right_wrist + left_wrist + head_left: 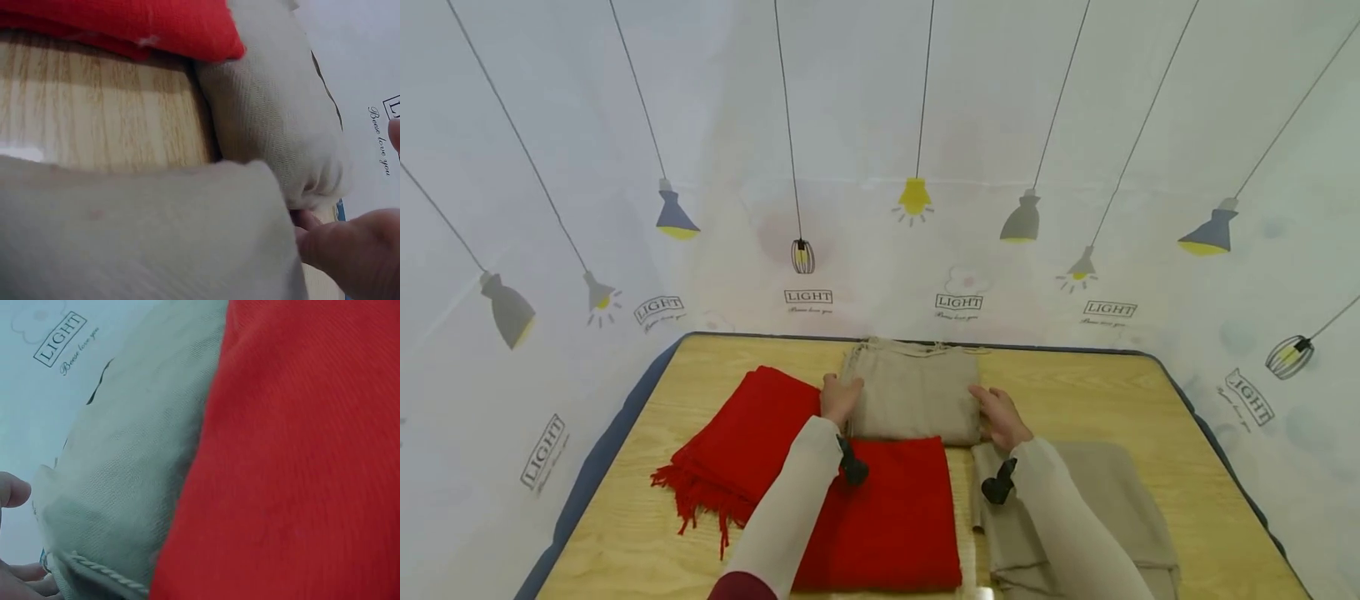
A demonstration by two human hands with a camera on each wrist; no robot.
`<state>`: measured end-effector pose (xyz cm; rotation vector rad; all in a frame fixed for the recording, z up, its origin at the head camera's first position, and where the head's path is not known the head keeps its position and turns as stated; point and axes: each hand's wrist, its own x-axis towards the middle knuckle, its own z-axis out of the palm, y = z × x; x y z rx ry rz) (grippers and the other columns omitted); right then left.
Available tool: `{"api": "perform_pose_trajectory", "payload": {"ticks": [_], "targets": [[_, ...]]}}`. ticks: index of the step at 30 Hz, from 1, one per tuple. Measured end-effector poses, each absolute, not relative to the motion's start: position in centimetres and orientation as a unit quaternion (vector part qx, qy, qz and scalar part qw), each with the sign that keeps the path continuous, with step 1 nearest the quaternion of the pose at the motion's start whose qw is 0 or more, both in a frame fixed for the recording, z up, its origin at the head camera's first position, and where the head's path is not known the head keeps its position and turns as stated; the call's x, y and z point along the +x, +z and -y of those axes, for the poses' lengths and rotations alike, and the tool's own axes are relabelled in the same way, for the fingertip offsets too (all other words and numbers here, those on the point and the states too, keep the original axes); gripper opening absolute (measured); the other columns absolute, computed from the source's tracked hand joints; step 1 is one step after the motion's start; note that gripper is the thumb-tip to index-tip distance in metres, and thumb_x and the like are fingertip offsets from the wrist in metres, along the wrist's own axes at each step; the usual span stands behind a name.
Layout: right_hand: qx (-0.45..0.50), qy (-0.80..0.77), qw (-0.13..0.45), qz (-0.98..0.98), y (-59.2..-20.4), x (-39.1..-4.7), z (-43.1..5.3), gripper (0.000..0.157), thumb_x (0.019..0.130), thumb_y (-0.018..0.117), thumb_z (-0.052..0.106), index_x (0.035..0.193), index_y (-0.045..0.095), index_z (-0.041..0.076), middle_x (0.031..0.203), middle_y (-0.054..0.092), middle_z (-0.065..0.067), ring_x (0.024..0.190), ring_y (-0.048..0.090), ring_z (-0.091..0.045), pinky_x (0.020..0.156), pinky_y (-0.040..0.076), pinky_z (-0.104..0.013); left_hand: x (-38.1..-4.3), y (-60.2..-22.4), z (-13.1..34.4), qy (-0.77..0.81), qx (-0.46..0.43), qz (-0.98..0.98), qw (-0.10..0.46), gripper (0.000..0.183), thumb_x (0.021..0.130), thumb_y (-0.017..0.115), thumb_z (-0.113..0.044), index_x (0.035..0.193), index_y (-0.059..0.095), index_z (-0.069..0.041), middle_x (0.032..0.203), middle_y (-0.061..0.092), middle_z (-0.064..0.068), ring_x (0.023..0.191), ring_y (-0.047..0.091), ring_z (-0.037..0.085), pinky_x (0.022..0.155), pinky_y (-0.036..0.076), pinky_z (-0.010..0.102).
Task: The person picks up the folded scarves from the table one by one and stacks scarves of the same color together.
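Note:
A folded beige scarf (917,392) with a fringe along its far edge lies at the back of the table. My left hand (840,400) holds its left side, the thumb over the top; in the left wrist view the other fingers (28,578) are at the lower edge. The right hand (1002,417) grips the opposite side. Seen from the right wrist, that hand's fingers (306,219) reach under the rounded edge. Just in front lies a folded red scarf (887,517), its far edge against the beige one.
A second red scarf (752,442), fringed at its near end, lies folded at the left. Another folded beige cloth (1112,492) is at the front right, partly under my right forearm. Behind the wooden table (1075,383) hangs a white sheet (865,100) printed with lamps.

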<state>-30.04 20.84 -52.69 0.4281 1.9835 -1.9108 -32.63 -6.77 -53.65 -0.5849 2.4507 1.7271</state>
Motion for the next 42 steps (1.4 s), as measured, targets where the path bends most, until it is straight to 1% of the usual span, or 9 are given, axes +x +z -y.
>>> {"api": "perform_pose_trajectory", "payload": {"ticks": [4, 7, 11, 13, 16, 22, 32, 39, 42], "targets": [[0.143, -0.676, 0.189, -0.697, -52.7, -30.5, -20.8, 0.075, 0.099, 0.043, 0.037, 0.149, 0.006, -0.005, 0.152, 0.017, -0.028, 0.135, 0.031, -0.038, 0.101, 0.038, -0.052, -32.8, -53.8, 6.5, 0.563, -0.190, -0.802, 0.059, 0.056, 0.088, 0.055, -0.028, 0.132, 0.043, 0.005, 0.130, 0.051, 0.024, 0.117, 0.052, 0.038, 0.097, 0.044, 0.049], [0.147, -0.681, 0.206, -0.688, -53.0, -30.6, -21.0, 0.066, 0.099, 0.044, 0.036, 0.146, 0.020, -0.006, 0.141, 0.033, -0.024, 0.112, 0.047, -0.026, 0.086, 0.045, -0.036, -32.7, -54.3, 6.3, 0.566, -0.185, -0.800, 0.070, 0.054, 0.088, 0.056, -0.026, 0.131, 0.047, 0.005, 0.129, 0.054, 0.023, 0.115, 0.054, 0.037, 0.097, 0.045, 0.049], [0.143, -0.677, 0.210, -0.691, -53.5, -30.5, -21.2, 0.060, 0.098, 0.047, 0.036, 0.139, 0.034, -0.005, 0.113, 0.052, -0.011, 0.084, 0.052, -0.013, 0.072, 0.047, -0.027, -32.8, -55.1, 5.8, 0.595, -0.175, -0.781, 0.077, 0.062, 0.087, 0.058, -0.025, 0.138, 0.039, 0.005, 0.136, 0.047, 0.024, 0.123, 0.047, 0.039, 0.103, 0.039, 0.051], [0.129, -0.666, 0.215, -0.702, -53.8, -30.4, -21.2, 0.058, 0.098, 0.048, 0.036, 0.136, 0.038, -0.006, 0.102, 0.056, -0.005, 0.080, 0.054, -0.011, 0.073, 0.048, -0.028, -32.7, -55.4, 5.5, 0.610, -0.171, -0.769, 0.079, 0.067, 0.087, 0.059, -0.024, 0.142, 0.033, 0.004, 0.141, 0.042, 0.025, 0.128, 0.042, 0.040, 0.105, 0.036, 0.051], [0.113, -0.650, 0.221, -0.718, -54.1, -30.2, -20.7, 0.062, 0.096, 0.051, 0.037, 0.135, 0.038, -0.008, 0.103, 0.058, -0.007, 0.085, 0.056, -0.014, 0.078, 0.048, -0.031, -32.5, -55.6, 5.2, 0.624, -0.168, -0.759, 0.082, 0.071, 0.086, 0.060, -0.023, 0.145, 0.028, 0.002, 0.144, 0.038, 0.025, 0.131, 0.039, 0.040, 0.107, 0.033, 0.051], [0.124, -0.648, 0.201, -0.724, -54.3, -30.4, -19.6, 0.066, 0.094, 0.052, 0.031, 0.143, 0.025, -0.005, 0.129, 0.048, -0.023, 0.106, 0.053, -0.026, 0.089, 0.045, -0.039, -32.5, -55.2, 5.0, 0.643, -0.166, -0.743, 0.082, 0.071, 0.082, 0.061, -0.015, 0.144, 0.030, 0.003, 0.144, 0.038, 0.025, 0.131, 0.038, 0.040, 0.107, 0.032, 0.051], [0.140, -0.648, 0.166, -0.730, -54.4, -30.8, -19.2, 0.068, 0.096, 0.047, 0.020, 0.151, 0.010, 0.003, 0.143, 0.032, -0.027, 0.120, 0.042, -0.038, 0.095, 0.041, -0.049, -32.9, -54.5, 4.8, 0.654, -0.156, -0.738, 0.052, 0.061, 0.078, 0.059, -0.007, 0.135, 0.041, 0.006, 0.137, 0.045, 0.024, 0.123, 0.044, 0.037, 0.103, 0.037, 0.048], [0.124, -0.624, 0.128, -0.761, -53.1, -30.9, -19.5, 0.063, 0.097, 0.046, 0.020, 0.149, 0.017, -0.001, 0.144, 0.033, -0.028, 0.121, 0.043, -0.039, 0.096, 0.041, -0.047, -32.6, -53.1, 4.5, 0.667, -0.146, -0.730, 0.041, 0.059, 0.078, 0.060, -0.007, 0.133, 0.043, 0.004, 0.135, 0.046, 0.023, 0.121, 0.044, 0.036, 0.102, 0.037, 0.049], [0.118, -0.611, 0.113, -0.774, -52.2, -30.7, -19.8, 0.059, 0.097, 0.046, 0.021, 0.147, 0.023, -0.001, 0.140, 0.037, -0.027, 0.113, 0.049, -0.035, 0.086, 0.047, -0.042, -32.5, -52.3, 4.3, 0.674, -0.135, -0.725, 0.040, 0.059, 0.079, 0.060, -0.007, 0.134, 0.042, 0.004, 0.137, 0.044, 0.023, 0.122, 0.044, 0.036, 0.103, 0.037, 0.049]]}}
